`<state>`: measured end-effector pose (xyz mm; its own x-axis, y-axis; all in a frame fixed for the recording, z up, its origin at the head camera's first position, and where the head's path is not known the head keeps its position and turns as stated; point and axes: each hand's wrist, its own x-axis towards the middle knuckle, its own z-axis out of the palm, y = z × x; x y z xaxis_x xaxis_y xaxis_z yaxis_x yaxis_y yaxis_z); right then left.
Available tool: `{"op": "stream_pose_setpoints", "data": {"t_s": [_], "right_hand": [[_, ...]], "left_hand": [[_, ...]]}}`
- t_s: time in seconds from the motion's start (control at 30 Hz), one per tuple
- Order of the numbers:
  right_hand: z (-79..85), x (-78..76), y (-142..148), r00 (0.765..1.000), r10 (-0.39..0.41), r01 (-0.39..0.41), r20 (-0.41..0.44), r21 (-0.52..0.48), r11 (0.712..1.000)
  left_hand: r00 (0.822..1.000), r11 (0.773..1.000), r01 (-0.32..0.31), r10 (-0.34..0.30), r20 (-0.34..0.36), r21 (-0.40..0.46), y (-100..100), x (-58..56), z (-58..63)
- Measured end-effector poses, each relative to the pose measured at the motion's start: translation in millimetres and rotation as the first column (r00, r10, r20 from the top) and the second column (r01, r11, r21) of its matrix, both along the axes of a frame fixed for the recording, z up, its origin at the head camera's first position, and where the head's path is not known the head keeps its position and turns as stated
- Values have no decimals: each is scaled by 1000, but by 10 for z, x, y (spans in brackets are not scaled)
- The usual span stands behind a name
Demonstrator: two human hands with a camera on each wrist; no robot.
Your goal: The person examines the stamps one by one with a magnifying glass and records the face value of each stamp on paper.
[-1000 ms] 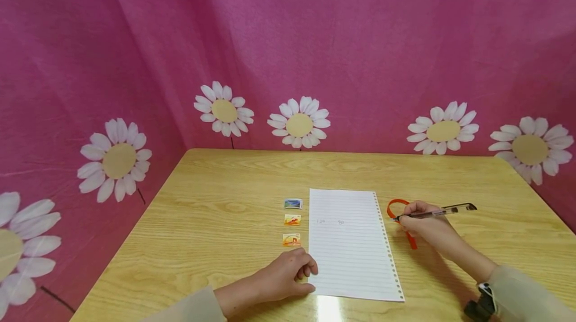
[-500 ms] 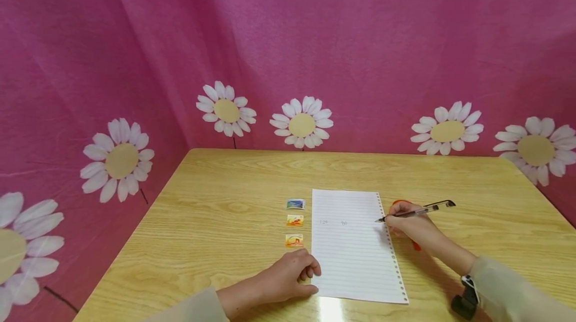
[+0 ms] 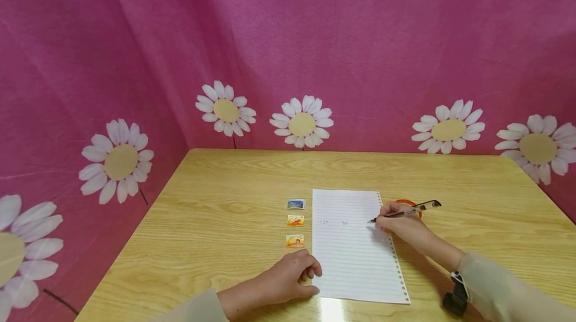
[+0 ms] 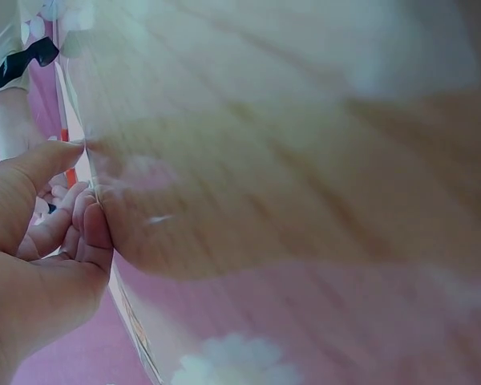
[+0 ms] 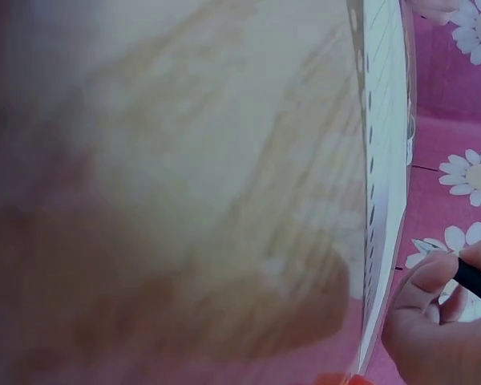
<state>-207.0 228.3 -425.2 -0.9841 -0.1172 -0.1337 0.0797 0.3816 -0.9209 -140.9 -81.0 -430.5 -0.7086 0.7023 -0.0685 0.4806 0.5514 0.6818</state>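
In the head view my right hand (image 3: 402, 222) pinches a black-gripped pen (image 3: 407, 211), its tip low over the right part of a lined sheet of paper (image 3: 351, 267). I cannot tell whether the tip touches it. Handwritten figures, seemingly 120 and 80, stand on one line of the sheet. My left hand (image 3: 292, 277) rests at the sheet's lower left edge, fingers loosely curled. The left wrist view shows that hand's thumb and fingers (image 4: 96, 224) against the table. Beside the sheet's left edge lie a blue-green stamp (image 3: 296, 204), a yellow-orange stamp (image 3: 295, 220) and another yellow-orange stamp (image 3: 294, 241).
A red ring-shaped object (image 3: 409, 202) lies right of the sheet, mostly hidden behind the right hand. The wooden table (image 3: 216, 202) reaches back to a pink curtain (image 3: 360, 52) printed with white flowers. Light glares near the sheet's bottom edge.
My right hand has moved left with the pen, from over the red ring-shaped object to over the sheet. The left hand and the stamps stay in place.
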Motion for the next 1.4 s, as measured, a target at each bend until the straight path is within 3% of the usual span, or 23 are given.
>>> {"op": "stream_pose_setpoints", "data": {"t_s": [0.2,0.43,0.73,1.4], "right_hand": [[-7,-25,-34,1000,-9,9,10,32,999],[-46,-50,-50,1000,0,1,12,-21,1000],[-103,-76,-46,1000,20,-20,-19,-15,1000],[-87,-92,-96,1000,16,-16,2,81,997]], "left_hand": [[1000,1000,1,-2,-7,-10,5,-2,8],[1000,1000,1,-1,2,-8,14,2,4],[1000,1000,-7,7,2,-15,16,-8,3],[1000,1000,-13,13,6,-24,16,8,16]]}}
